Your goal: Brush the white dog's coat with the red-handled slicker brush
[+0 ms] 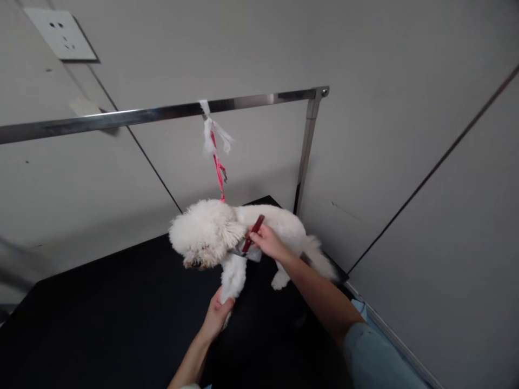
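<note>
A fluffy white dog (203, 227) stands on a black table, its head to the left and lowered. My left hand (215, 316) is closed around the lower part of the dog's front leg (234, 273). In my right hand (265, 240) is a slicker brush (253, 233) with a dark red handle and a wide, pale head. The brush head is beside the top of that front leg, below the dog's ear; whether its bristles touch the fur I cannot tell. A pink-red leash (218, 167) runs up from behind the dog's head.
White cloth (208, 127) ties the leash to a metal bar (158, 114) above the table. The bar's upright post (306, 146) stands behind the dog. Grey walls rise close behind and on the right, with a socket (60, 35) upper left. The black tabletop (101, 313) extends left.
</note>
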Available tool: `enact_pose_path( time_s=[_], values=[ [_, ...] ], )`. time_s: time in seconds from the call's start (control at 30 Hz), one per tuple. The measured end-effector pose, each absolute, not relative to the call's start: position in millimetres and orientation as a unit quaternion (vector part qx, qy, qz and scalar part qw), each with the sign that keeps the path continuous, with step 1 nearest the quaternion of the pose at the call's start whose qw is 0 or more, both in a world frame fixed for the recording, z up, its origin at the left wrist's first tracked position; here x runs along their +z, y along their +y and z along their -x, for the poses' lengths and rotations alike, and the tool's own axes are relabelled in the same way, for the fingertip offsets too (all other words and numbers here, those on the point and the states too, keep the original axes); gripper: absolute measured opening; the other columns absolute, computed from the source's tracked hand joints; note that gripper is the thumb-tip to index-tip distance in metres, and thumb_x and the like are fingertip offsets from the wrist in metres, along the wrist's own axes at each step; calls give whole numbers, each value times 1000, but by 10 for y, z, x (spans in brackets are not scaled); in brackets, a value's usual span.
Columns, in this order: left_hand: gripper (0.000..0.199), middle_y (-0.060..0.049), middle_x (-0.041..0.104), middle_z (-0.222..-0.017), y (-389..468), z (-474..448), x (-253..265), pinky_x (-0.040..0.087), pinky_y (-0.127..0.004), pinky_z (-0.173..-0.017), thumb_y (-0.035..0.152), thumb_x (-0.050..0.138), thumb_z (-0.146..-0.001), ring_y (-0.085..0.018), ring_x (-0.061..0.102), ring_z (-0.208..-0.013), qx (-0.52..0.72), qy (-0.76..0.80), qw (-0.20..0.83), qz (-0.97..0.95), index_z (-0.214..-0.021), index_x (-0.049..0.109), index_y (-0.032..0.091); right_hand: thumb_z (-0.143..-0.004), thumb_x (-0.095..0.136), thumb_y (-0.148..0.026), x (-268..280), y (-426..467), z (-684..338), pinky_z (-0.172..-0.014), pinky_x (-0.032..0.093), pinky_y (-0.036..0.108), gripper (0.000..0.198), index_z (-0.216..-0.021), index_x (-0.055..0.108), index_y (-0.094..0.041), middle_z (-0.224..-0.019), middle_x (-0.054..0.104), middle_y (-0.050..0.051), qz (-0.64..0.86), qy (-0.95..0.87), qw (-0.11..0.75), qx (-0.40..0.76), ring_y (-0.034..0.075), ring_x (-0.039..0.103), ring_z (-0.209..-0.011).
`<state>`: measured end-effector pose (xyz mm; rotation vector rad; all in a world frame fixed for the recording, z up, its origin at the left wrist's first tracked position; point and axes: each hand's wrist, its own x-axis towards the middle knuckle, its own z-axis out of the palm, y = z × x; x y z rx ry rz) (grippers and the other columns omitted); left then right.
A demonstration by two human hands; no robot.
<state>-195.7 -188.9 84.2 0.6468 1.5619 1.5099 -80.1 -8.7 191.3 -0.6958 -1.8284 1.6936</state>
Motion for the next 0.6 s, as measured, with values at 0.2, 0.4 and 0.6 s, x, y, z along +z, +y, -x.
enact_pose_path(
  time_s=[0.2,0.4,0.6],
  values=[
    [55,-5,73,-82,-1863,1964,776,52,-32,-71,53,82,-52,-23,67,-77,637,606,416,-231,-94,68,21,-84,56,-20,1916,-26,917,-69,54,31,9,-93,55,-17,-86,68,4,184,-762,198,589,17,65,-76],
    [61,-8,74,-100,-1841,1900,693,52,-36,-83,51,82,-55,-25,67,-93,677,582,395,-217,-106,66,22,-88,50,-26,1936,40,902,-75,54,31,15,-99,55,-19,-97,68,5,208,-738,336,547,17,66,-86],
    [65,-10,74,-99,-1897,1817,634,55,-32,-76,53,79,-61,-24,68,-86,674,602,357,-235,-113,66,16,-81,59,-27,1840,106,981,-56,51,26,12,-90,55,-21,-78,66,1,230,-695,353,583,15,62,-65]
  ],
)
